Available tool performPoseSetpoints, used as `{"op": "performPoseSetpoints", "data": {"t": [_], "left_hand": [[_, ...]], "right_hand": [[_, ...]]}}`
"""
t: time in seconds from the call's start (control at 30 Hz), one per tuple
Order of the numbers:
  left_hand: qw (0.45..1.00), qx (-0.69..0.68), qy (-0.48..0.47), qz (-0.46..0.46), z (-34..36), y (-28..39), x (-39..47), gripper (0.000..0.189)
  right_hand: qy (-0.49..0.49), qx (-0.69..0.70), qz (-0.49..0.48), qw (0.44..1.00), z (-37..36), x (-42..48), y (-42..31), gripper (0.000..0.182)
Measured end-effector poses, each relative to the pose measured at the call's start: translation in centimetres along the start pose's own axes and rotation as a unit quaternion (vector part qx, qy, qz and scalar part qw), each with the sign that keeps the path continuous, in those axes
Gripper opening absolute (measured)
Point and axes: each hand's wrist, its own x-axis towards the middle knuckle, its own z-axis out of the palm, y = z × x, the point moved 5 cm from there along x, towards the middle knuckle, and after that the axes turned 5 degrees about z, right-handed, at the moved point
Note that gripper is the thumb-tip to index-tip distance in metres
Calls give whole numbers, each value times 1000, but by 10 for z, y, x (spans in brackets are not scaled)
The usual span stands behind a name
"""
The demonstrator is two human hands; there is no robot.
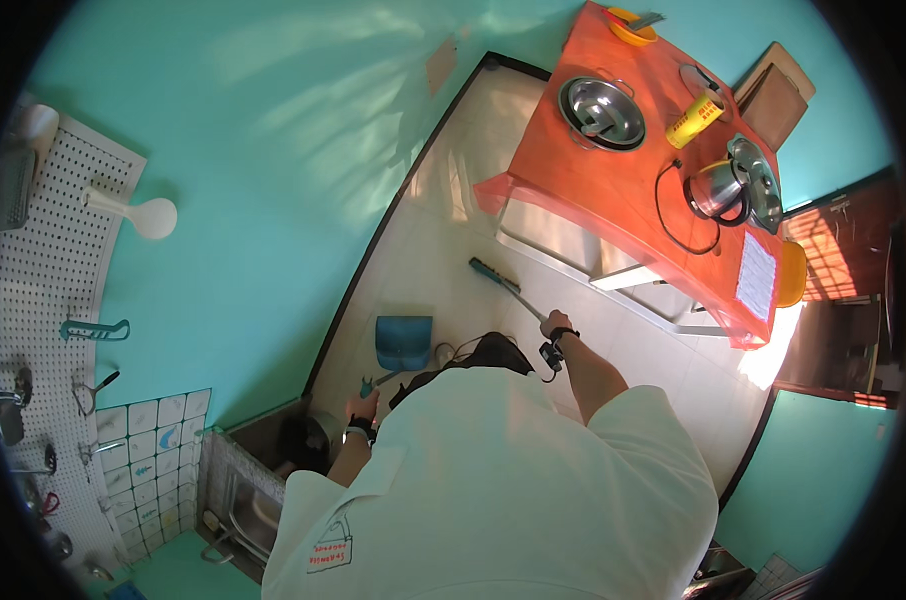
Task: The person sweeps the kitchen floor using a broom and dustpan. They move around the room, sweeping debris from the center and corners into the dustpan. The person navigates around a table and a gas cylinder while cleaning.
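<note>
My left hand [362, 406] is closed around the handle of a blue dustpan [403, 341], whose pan rests on the tiled floor near the wall, just left of my shoe [444, 352]. In my right hand [558, 324] is the thin handle of a broom [528, 304]. Its narrow teal head, with dark bristles [494, 275], lies on the floor ahead of me, between the dustpan and the table. The broom head and the pan are apart. Dark bands circle both wrists, and a small black device [550, 354] hangs at the right one.
A table with an orange cover [610, 187] stands ahead right, holding steel bowls [601, 112], an electric kettle [715, 189] and a yellow can [694, 120]. Its white lower frame [622, 279] reaches near the floor. A sink [254, 510] and pegboard [55, 225] are at left.
</note>
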Motion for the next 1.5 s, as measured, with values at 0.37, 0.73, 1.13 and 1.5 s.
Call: {"op": "performPoseSetpoints", "data": {"t": [0.37, 0.73, 1.13, 1.5], "left_hand": [[992, 124, 6, -2, -6, 5, -20, 34], [980, -62, 120, -147, 5, 31, -44, 26], [954, -78, 216, -194, 26, -12, -57, 28], [949, -101, 211, -213, -2, -33, -70, 25]], "right_hand": [[-42, -46, -76, 995, 13, 56, -98, 29], [-107, -161, -174, 966, 5, 38, -129, 29], [-37, -105, -160, 981, -81, 114, -186, 36], [-97, -221, -226, 944, 52, 85, -222, 25]]}}
